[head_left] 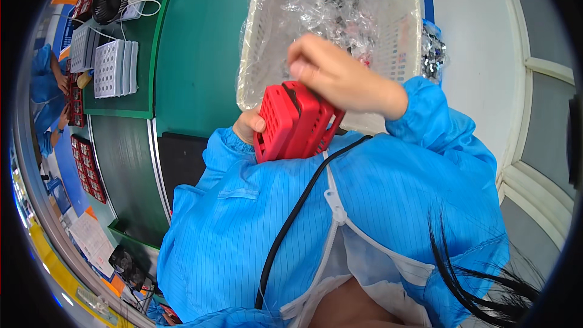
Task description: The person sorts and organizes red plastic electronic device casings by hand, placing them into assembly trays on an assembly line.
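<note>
Close against my chest I hold a stack of red plastic trays, tilted, with square openings and slots in their sides. My left hand grips the stack at its left side, the thumb lying on the red plastic. Over the far end of the stack is my right hand, its fingers curled and a little blurred; what they hold, if anything, is hidden. Just beyond it stands a cream plastic crate lined with clear film. Inside lie crumpled clear bags with small dark and reddish pieces among them.
A green-topped bench runs along the left. On it are white trays with round holes, a black fan and a red parts tray. A person in blue works at far left. A bag of dark pieces sits right of the crate.
</note>
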The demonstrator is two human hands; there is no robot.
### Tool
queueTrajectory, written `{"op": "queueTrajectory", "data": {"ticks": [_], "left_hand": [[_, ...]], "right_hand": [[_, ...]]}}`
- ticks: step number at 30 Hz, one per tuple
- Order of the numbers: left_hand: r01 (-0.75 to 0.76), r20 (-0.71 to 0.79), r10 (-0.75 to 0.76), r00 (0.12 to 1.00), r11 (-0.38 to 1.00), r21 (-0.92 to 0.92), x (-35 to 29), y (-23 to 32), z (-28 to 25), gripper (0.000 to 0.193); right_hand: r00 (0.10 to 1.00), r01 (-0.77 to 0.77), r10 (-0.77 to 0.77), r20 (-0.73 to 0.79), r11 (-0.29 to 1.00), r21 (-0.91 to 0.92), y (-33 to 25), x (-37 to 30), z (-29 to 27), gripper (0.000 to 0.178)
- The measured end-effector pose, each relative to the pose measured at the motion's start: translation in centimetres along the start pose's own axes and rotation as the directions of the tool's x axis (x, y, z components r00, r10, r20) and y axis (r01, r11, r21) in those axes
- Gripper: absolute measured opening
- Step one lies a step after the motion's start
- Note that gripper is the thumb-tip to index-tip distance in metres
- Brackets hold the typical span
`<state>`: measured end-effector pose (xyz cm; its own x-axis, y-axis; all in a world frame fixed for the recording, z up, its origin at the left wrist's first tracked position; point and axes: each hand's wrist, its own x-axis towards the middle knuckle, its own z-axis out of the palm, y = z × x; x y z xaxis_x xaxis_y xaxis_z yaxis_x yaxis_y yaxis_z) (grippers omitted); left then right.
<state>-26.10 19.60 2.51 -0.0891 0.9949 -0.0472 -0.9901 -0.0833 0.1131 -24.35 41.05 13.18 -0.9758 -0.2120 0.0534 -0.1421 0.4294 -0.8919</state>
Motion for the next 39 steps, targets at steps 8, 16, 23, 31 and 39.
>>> {"op": "queueTrajectory", "data": {"ticks": [8, 16, 23, 31, 39], "left_hand": [[-0.050, -0.184, 0.062, 0.981, 0.996, 0.069, -1.3, -0.9, 3.2, 0.083], [0.054, -0.257, 0.010, 0.966, 0.969, 0.240, -1.5, -0.6, 5.0, 0.091], [0.109, -0.226, -0.036, 0.974, 0.941, 0.321, -1.6, 0.4, 4.5, 0.105], [0.034, -0.131, 0.012, 0.991, 0.938, 0.345, 0.4, -0.1, 6.1, 0.103], [-0.058, -0.233, 0.133, 0.963, 0.952, 0.302, 0.3, -0.9, 6.8, 0.104]], "right_hand": [[0.886, -0.038, 0.210, 0.413, 0.921, -0.388, -2.8, -0.7, -2.3, 0.027], [0.918, -0.307, 0.326, 0.228, 0.945, -0.116, 0.0, 0.1, -6.2, 0.021], [0.979, -0.123, 0.168, 0.116, 0.938, -0.326, -4.5, -2.4, -2.0, 0.022], [0.991, -0.037, 0.010, -0.132, 0.979, -0.201, -3.8, -2.7, -3.0, 0.024], [0.903, -0.156, 0.207, 0.376, 0.974, -0.161, -1.1, -4.9, -3.9, 0.038]]}}
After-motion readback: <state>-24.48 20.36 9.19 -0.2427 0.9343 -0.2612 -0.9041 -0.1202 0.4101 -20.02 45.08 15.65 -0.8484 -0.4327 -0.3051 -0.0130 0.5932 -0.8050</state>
